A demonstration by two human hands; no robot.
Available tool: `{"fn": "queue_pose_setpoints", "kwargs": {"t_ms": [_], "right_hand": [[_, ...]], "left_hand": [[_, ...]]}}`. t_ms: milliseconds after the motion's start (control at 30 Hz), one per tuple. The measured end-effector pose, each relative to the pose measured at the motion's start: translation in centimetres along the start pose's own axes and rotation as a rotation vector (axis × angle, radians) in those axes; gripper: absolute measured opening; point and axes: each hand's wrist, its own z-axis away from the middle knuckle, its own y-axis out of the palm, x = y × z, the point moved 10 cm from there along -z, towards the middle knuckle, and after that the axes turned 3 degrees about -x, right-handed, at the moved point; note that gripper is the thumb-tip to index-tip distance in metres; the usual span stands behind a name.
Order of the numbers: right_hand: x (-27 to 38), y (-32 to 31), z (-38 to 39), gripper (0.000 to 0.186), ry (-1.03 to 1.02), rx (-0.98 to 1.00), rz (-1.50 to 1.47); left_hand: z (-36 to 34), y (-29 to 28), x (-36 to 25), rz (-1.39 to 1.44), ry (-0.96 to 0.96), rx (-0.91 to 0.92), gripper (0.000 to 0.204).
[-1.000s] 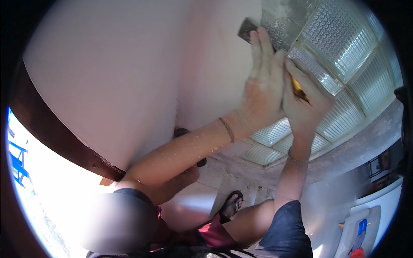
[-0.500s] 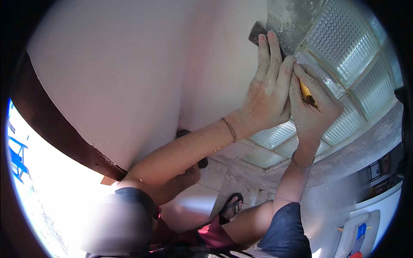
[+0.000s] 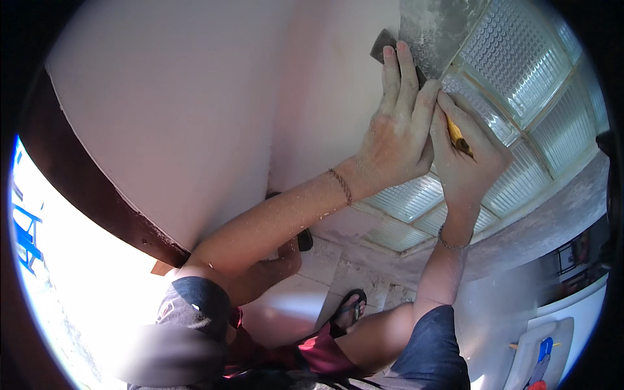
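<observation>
A wide metal putty knife, its blade smeared with grey filler, lies flat against the pale wall where it meets a glass-block window. My left hand reaches up with straight fingers pressed on the lower part of the blade. A thin bracelet is on that wrist. My right hand is just right of it, closed around the knife's yellow handle. The two hands touch each other.
A dark brown beam runs along the wall's left edge, with bright daylight beyond it. A grey plastered ledge sits under the glass blocks. Below are my knees, a sandalled foot on pale tiles, and a white container at lower right.
Both hands and the putty knife have slid a little upward and rightward along the wall edge. The left fingers now lie farther up the blade.
</observation>
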Motion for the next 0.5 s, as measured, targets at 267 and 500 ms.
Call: {"fn": "queue_pose_setpoints", "kwargs": {"t_ms": [267, 500], "right_hand": [[-0.7, -0.1, 0.2, 0.018, 0.078, 0.011, -0.044], [0.0, 0.3, -0.2, 0.018, 0.039, -0.004, -0.023]], "left_hand": [[-0.1, 0.2, 0.2, -0.003, 0.004, 0.025, 0.057], [0.0, -0.3, 0.5, -0.021, 0.0, 0.005, 0.057]]}}
